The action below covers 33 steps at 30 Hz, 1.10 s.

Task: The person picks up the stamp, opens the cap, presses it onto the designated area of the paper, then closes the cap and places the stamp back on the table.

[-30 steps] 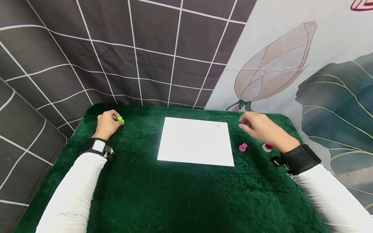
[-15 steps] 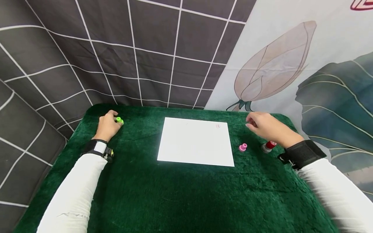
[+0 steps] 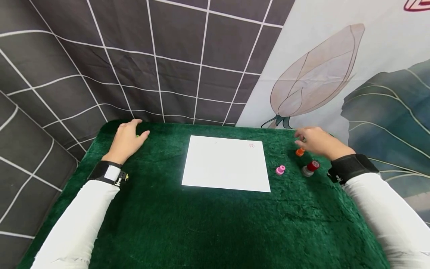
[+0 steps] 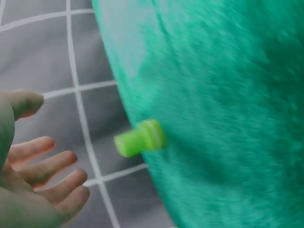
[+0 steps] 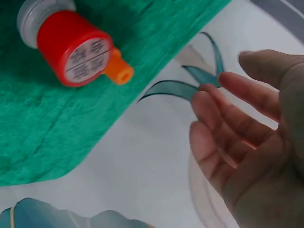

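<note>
My left hand hovers at the table's far left with thumb and fingers spread, holding nothing. Just beyond its fingertips in the left wrist view, a small bright green stamp stands on the cloth; in the head view the hand mostly hides it. At the far right, my right hand is loosely curved over a small orange stamp, its grasp empty. In the right wrist view a gap separates those fingers from the orange stamp. A red stamp with a clear base stands nearer me, and a pink stamp to its left.
A white sheet of paper lies mid-table, with a small red print near its upper right corner and a faint mark at its top edge. Dark green plush cloth covers the table. Behind hangs grey gridded fabric beside a leaf-patterned curtain.
My left hand has spread its fingers and come away from the green stamp. My right hand has shifted right, bringing the orange stamp into view and uncovering the red one.
</note>
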Tool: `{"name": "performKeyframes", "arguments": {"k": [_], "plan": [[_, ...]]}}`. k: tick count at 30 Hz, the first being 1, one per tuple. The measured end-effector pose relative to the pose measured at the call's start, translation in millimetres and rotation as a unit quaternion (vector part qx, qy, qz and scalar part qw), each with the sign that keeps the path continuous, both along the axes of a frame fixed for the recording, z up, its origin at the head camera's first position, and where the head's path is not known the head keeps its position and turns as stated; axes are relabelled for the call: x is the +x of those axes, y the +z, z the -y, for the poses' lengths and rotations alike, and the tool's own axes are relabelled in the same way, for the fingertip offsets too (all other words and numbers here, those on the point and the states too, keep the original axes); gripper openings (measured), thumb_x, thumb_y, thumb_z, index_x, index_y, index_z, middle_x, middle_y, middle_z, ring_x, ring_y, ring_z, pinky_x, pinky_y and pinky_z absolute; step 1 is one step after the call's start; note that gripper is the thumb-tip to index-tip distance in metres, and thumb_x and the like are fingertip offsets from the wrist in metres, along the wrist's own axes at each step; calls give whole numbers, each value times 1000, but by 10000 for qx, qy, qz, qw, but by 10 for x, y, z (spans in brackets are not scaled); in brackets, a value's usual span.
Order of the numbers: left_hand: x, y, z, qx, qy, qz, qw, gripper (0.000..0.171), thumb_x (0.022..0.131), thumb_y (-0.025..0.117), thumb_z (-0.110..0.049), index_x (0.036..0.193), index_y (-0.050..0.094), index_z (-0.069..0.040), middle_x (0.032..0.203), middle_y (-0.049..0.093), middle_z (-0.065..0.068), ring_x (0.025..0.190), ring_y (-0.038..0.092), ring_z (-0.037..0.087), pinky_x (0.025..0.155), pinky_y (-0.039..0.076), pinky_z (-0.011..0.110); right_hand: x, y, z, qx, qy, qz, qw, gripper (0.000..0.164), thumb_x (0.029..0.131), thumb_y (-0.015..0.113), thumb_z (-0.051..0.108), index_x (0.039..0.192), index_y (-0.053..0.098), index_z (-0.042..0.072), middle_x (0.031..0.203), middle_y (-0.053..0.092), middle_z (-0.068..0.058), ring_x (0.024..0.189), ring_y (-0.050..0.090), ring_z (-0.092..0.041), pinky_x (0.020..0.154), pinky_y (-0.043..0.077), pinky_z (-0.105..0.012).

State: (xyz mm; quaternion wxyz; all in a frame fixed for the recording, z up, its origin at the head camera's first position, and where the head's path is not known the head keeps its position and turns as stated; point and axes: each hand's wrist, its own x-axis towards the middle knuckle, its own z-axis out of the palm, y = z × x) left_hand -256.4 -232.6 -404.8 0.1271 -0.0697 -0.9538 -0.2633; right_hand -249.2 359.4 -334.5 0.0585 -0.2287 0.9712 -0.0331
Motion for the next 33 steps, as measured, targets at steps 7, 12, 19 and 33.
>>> {"name": "performKeyframes", "arguments": {"k": [7, 12, 19, 33], "plan": [[125, 160, -298, -295, -766, -207, 9964, 61, 96, 56, -41, 139, 47, 2, 145, 45, 28, 133, 37, 46, 110, 31, 63, -99, -130, -150, 220, -352, 537, 9977, 34, 94, 61, 13, 120, 58, -9, 108, 62, -36, 94, 61, -46, 74, 56, -58], [271, 176, -538, -650, -1384, -259, 9879, 66, 95, 53, -51, 142, 47, -4, 150, 39, 25, 137, 32, 44, 110, 30, 65, -158, -246, -208, 456, -546, 877, 9936, 38, 93, 62, 11, 123, 55, -11, 111, 62, -36, 96, 60, -48, 75, 55, -57], [536, 139, -801, -1209, -2167, 201, 9685, 71, 95, 45, -60, 148, 40, -13, 158, 28, 19, 143, 23, 39, 113, 28, 63, -176, -379, -205, 506, -702, 1213, 9888, 36, 93, 57, 3, 125, 55, -12, 118, 59, -38, 103, 58, -49, 79, 54, -56], [738, 101, -965, -1028, -2350, 400, 9657, 73, 93, 46, -62, 149, 39, -17, 156, 34, 15, 141, 32, 34, 109, 37, 60, -162, -451, -176, 572, -437, 783, 9943, 16, 86, 61, -6, 100, 69, -5, 90, 68, -21, 75, 63, -26, 65, 57, -45]]}}
